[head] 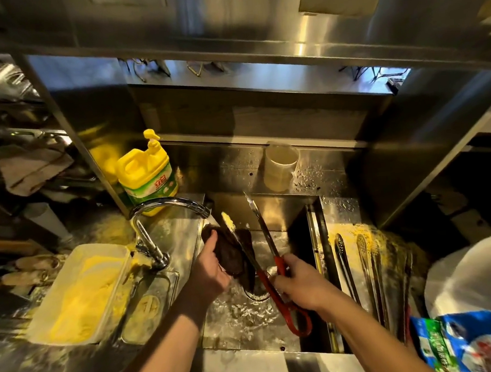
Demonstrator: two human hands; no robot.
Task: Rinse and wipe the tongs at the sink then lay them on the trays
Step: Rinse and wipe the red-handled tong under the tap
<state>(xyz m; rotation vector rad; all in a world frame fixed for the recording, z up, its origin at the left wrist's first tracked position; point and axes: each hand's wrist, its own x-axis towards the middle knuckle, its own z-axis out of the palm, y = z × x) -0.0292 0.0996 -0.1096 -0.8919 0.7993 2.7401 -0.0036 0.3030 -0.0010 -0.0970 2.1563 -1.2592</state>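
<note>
My right hand (pixel 302 284) grips red-handled metal tongs (pixel 265 237) by their red handles over the steel sink (pixel 299 207). The tongs' two arms spread apart and point away from me. My left hand (pixel 208 270) holds a dark cloth (pixel 229 254) pressed against the left arm of the tongs, just below the faucet spout (pixel 174 204). Yellowish foam sits on the tip of that arm. Several other metal tongs (pixel 364 270) lie side by side on the wet surface to the right of the sink; I cannot make out a tray under them.
A yellow detergent jug (pixel 147 176) stands behind the faucet. A white tub (pixel 84 292) of yellow liquid sits at the left. A plastic cup (pixel 281 165) stands on the back ledge. A blue packet (pixel 471 341) lies at the lower right. A steel shelf (pixel 257 60) overhangs the sink.
</note>
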